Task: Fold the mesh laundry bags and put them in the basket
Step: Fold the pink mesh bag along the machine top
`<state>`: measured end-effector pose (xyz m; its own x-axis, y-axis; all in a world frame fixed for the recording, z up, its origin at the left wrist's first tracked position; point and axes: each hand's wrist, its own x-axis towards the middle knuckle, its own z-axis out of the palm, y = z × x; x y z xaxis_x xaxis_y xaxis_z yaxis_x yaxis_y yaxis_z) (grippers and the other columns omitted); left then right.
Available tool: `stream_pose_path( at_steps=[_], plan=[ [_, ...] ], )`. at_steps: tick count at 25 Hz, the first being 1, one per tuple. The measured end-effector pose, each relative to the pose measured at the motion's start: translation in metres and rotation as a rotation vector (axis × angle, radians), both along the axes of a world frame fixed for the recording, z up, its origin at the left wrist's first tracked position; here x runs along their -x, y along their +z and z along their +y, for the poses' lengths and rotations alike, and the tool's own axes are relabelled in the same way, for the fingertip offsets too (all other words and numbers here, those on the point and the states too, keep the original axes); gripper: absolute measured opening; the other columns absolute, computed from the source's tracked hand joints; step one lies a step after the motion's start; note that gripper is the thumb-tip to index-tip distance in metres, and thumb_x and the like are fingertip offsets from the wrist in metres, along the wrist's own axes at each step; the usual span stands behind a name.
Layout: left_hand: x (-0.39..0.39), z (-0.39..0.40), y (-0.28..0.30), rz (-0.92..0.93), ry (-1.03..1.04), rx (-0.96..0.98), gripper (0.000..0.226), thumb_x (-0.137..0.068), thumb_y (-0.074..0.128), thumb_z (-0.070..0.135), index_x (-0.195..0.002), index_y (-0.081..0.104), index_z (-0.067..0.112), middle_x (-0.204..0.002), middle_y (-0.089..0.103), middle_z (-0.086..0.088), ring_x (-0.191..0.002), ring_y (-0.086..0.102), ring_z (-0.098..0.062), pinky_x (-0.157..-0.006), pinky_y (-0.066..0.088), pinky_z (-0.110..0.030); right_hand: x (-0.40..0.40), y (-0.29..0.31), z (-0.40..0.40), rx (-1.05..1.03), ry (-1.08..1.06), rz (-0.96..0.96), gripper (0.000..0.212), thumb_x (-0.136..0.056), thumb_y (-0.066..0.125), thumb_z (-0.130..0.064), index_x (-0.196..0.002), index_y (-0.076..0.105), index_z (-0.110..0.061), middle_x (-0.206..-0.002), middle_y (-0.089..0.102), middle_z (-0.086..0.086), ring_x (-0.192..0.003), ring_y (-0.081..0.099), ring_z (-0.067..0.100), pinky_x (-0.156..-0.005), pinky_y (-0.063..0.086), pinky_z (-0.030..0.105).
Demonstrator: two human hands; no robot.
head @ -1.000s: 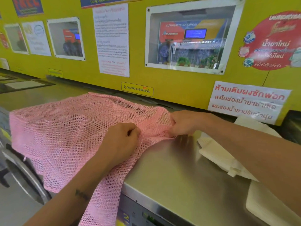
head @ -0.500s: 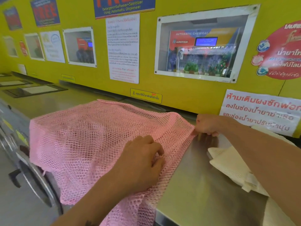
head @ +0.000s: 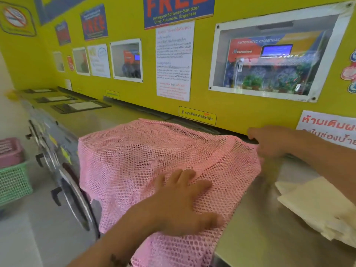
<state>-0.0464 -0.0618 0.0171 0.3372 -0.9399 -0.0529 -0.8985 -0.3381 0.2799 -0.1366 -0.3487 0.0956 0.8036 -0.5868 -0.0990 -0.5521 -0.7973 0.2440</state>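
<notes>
Nearest the camera, the left hand (head: 185, 205) lies flat and open on the pink mesh bag (head: 154, 160), fingers spread, pressing it down close to the front edge of the bench (head: 256, 228). The bag is spread over the steel top and hangs past the front edge and the left corner, down across the washer door (head: 75, 199). It appears laid out and smoothed rather than folded, so I judge the fold on this bag has barely begun. Just beyond, the right hand (head: 273, 143) rests at the bag's far right corner near the back edge; its fingers are curled over the mesh, but whether they pinch it I cannot tell.

On the right side of the bench lies a pale cream bag (head: 317, 205), flat and layered, possibly folded already, though that is a guess. Off to the left, on the floor, stand a green basket (head: 13, 182) and a pink basket (head: 9, 151). What they hold cannot be seen, and neither bag in view has reached them. Folding and carrying both remain.

On the yellow wall (head: 231, 110) behind, a blue poster (head: 179, 10) reads "FREE", then "Detergent+Softener+Sanitizer Using Automatic Dispenser". The framed window (head: 269, 60) shows "AUTOMATIC CHEMICAL". A small yellow label (head: 197, 118) and a red-lettered notice (head: 327, 128) carry Thai writing.
</notes>
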Motion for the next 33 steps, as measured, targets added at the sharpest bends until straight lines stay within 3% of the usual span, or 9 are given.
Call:
stream_pose_path(
  at_steps=[4,6,9,12,15,18,22,27,33],
  plan=[
    [-0.015,0.002,0.0,0.025,-0.008,0.097,0.069,-0.076,0.045,0.079,-0.139,0.027,0.056,-0.158,0.013,0.016,-0.146,0.007,-0.015,-0.117,0.001,-0.06,-0.003,-0.012,0.021,-0.127,0.146,0.183,0.072,-0.079,0.061,-0.032,-0.142,0.03,-0.049,-0.134,0.037,0.002,-0.115,0.049,0.026,-0.094,0.05,0.041],
    [-0.009,0.004,-0.001,0.029,0.02,0.257,0.049,-0.079,0.055,0.068,-0.124,0.046,0.05,-0.141,0.031,0.013,-0.135,0.023,-0.013,-0.117,0.013,-0.053,-0.001,-0.024,0.034,-0.138,0.211,0.179,0.073,-0.074,0.057,-0.029,-0.142,0.035,-0.047,-0.145,0.03,0.002,-0.13,0.039,0.03,-0.105,0.042,0.046],
    [0.017,0.005,0.004,-0.154,0.088,0.326,0.033,-0.086,0.049,0.057,-0.111,0.058,0.038,-0.107,0.043,0.014,-0.109,0.039,-0.01,-0.104,0.033,-0.045,-0.001,-0.028,0.047,-0.017,0.328,0.112,0.053,-0.07,0.052,-0.026,-0.123,0.058,-0.032,-0.125,0.047,0.001,-0.118,0.044,0.023,-0.097,0.047,0.044],
    [0.043,0.005,0.007,-0.103,0.15,0.112,0.065,-0.077,0.033,0.078,-0.12,0.049,0.032,-0.114,0.042,0.006,-0.111,0.037,-0.02,-0.101,0.034,-0.048,-0.005,-0.036,0.044,0.172,0.431,0.053,0.019,-0.075,0.054,-0.021,-0.091,0.063,-0.025,-0.099,0.051,-0.003,-0.097,0.046,0.018,-0.083,0.05,0.041],
    [0.043,0.003,0.007,-0.087,0.167,0.13,0.046,-0.083,0.045,0.062,-0.117,0.044,0.031,-0.117,0.04,0.003,-0.111,0.036,-0.022,-0.101,0.034,-0.047,-0.018,-0.032,0.043,0.282,0.449,-0.038,0.011,-0.084,0.05,-0.027,-0.089,0.06,-0.025,-0.094,0.056,-0.002,-0.096,0.052,0.021,-0.08,0.044,0.037],
    [0.023,0.007,0.013,0.079,0.157,0.275,0.031,-0.089,0.054,0.023,-0.12,0.051,0.028,-0.114,0.053,0.001,-0.102,0.052,-0.02,-0.088,0.049,-0.036,-0.038,-0.007,0.041,0.354,0.419,-0.179,0.013,-0.085,0.052,-0.037,-0.089,0.06,-0.027,-0.088,0.057,-0.004,-0.092,0.055,0.021,-0.08,0.04,0.038],
    [-0.033,0.036,0.032,0.438,0.189,0.457,0.031,-0.093,0.052,0.016,-0.114,0.054,0.039,-0.095,0.06,0.008,-0.073,0.057,-0.007,-0.06,0.044,-0.017,-0.082,0.023,0.052,0.494,0.359,-0.306,0.01,-0.077,0.061,-0.018,-0.079,0.055,-0.025,-0.077,0.054,-0.003,-0.085,0.056,0.024,-0.08,0.039,0.039],
    [-0.143,0.089,0.04,0.913,0.118,0.45,0.045,-0.086,0.055,-0.007,-0.116,0.058,0.026,-0.093,0.063,-0.009,-0.077,0.053,-0.02,-0.067,0.044,-0.028,-0.165,0.048,0.074,0.629,0.341,-0.479,0.01,-0.08,0.058,-0.019,-0.086,0.065,-0.017,-0.083,0.06,0.005,-0.088,0.057,0.032,-0.092,0.034,0.047],
    [-0.259,0.129,0.027,0.971,0.138,0.511,0.046,-0.075,0.057,-0.004,-0.116,0.064,0.015,-0.111,0.064,-0.032,-0.093,0.059,-0.039,-0.088,0.042,-0.059,-0.278,0.064,0.106,0.721,0.414,-0.535,0.015,-0.083,0.058,-0.018,-0.09,0.069,-0.012,-0.089,0.062,0.012,-0.094,0.057,0.036,-0.102,0.028,0.054]
  ],
)
